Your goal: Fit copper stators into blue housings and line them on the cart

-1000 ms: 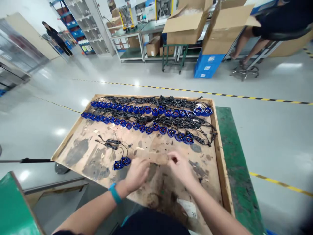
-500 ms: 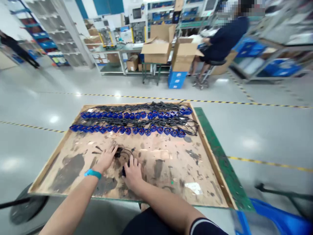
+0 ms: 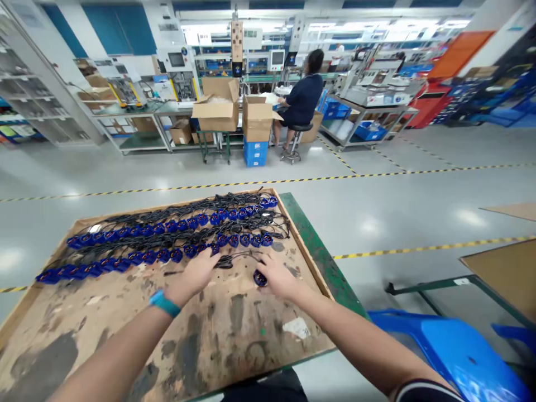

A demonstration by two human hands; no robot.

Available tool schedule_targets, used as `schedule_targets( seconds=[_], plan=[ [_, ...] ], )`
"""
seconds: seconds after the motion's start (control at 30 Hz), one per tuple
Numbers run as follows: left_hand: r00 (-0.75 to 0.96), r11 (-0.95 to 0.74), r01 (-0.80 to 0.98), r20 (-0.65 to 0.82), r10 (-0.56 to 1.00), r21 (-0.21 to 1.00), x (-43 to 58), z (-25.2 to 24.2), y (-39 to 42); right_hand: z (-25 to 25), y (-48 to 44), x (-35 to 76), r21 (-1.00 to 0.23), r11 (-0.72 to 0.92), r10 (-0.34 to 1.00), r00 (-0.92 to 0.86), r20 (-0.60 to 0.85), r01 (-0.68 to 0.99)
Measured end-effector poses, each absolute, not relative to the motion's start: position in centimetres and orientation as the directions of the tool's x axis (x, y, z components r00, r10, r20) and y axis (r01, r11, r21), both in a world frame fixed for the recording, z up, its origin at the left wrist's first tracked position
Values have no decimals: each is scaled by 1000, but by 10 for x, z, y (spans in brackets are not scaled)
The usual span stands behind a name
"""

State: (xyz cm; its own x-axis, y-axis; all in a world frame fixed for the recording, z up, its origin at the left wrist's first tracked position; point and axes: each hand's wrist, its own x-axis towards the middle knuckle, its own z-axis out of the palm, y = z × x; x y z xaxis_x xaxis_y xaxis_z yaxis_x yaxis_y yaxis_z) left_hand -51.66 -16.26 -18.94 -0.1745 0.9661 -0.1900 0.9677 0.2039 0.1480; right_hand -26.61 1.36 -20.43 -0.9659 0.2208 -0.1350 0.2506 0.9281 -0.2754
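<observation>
Inside the wooden tray (image 3: 226, 357), a round blue part (image 3: 260, 278) is held

Toward the tray's right side, the right hand (image 3: 276, 275) curls around the round blue part. Nearer the tray's middle, the left hand (image 3: 196, 273) has its fingers by a looped black cable (image 3: 225, 261); I can't tell if they pinch it. Two rows of blue parts (image 3: 162, 255) lie with black cords (image 3: 234, 199) along the tray's far side. Past the tray's right edge, a green surface (image 3: 314, 245) shows.

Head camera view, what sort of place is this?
Likely a factory assembly floor: rows of blue parts with black cables, black-and-yellow floor tape, and a workbench holding machines.
</observation>
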Motion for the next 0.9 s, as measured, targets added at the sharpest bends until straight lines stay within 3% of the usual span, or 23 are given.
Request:
schedule_targets(
  seconds=[0.17,0.33,0.5,0.77,0.9],
  plan=[
    [-37,38,999,-63,997,15,-502,-188,-3,-222,109,-239,-198,889,373,-904,-209,413],
    [-11,7,998,-55,998,-58,-505,-229,76,-247,163,-245,-124,887,401,-874,-276,446],
    [-70,59,994,-120,990,-88,-518,-260,81,-258,194,-254,-160,910,338,-909,-243,381],
    [-132,121,990,-162,978,-76,-522,-260,63,-263,208,-255,-136,950,255,-950,-179,281],
    [-129,126,990,-46,991,-59,-505,-252,52,-258,203,-250,-130,951,249,-945,-212,280]
  ],
)
